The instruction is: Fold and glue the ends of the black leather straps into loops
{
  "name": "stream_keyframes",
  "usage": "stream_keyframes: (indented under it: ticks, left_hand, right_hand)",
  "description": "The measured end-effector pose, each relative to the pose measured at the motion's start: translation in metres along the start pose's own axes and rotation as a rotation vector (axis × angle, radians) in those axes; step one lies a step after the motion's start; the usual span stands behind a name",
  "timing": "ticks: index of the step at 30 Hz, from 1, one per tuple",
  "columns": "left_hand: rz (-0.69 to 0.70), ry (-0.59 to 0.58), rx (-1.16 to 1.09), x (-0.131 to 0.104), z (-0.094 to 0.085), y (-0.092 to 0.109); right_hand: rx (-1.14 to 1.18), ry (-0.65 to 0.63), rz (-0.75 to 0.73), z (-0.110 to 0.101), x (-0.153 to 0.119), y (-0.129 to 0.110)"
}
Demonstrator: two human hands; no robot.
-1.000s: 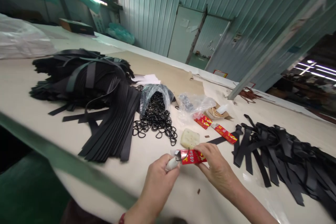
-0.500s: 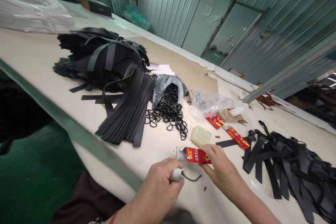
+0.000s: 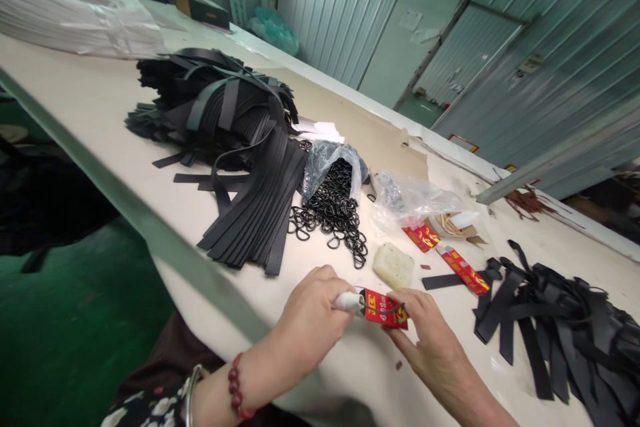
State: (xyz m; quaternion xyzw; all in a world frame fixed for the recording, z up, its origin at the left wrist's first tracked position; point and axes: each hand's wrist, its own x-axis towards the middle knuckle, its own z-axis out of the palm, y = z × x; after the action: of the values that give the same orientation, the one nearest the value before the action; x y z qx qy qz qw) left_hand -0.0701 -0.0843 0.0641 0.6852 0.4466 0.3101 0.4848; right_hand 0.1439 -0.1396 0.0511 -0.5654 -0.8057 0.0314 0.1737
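Observation:
My left hand (image 3: pixel 317 310) is closed around a small white glue bottle (image 3: pixel 349 302), with a thin dark curved tube at its tip. The tube passes in front of a red and yellow cardboard box (image 3: pixel 383 307) marked 401. My right hand (image 3: pixel 420 327) pinches that box by its right end, fingers above and thumb below. The bottle's tip is at the box's left end; whether it touches the box I cannot tell. Just beyond the box lies a yellowish block (image 3: pixel 393 265). Black metal D-rings (image 3: pixel 335 197) spill from a clear plastic bag (image 3: pixel 320 167) behind.
A large bundle of black straps (image 3: pixel 255 193) lies at left, and another pile of black straps (image 3: pixel 560 320) at right. Two more red boxes (image 3: pixel 465 270) rest near a crumpled plastic bag (image 3: pixel 415 197). The table's near edge (image 3: pixel 150 240) runs diagonally at left.
My left hand has moved up and toward the box, bringing the bottle's tip to the box's left end. The right hand still holds the box. The whole view has shifted slightly.

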Motion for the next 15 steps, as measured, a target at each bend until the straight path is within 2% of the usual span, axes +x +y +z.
stream_keyframes:
  ticks: [7, 13, 15]
  left_hand:
    - [-0.042, 0.002, 0.023, -0.0024, 0.0011, -0.0085]
    - [-0.078, -0.085, -0.152, -0.0048, -0.0023, -0.0098]
    - [-0.111, -0.071, -0.170, -0.0050, -0.0021, -0.0087]
  right_hand:
    - [-0.072, 0.009, -0.014, 0.0006, -0.0011, -0.0007]
    - [-0.091, 0.078, -0.056, 0.0033, 0.0047, -0.0024]
    - [-0.080, 0.084, -0.075, 0.0052, 0.0058, -0.0050]
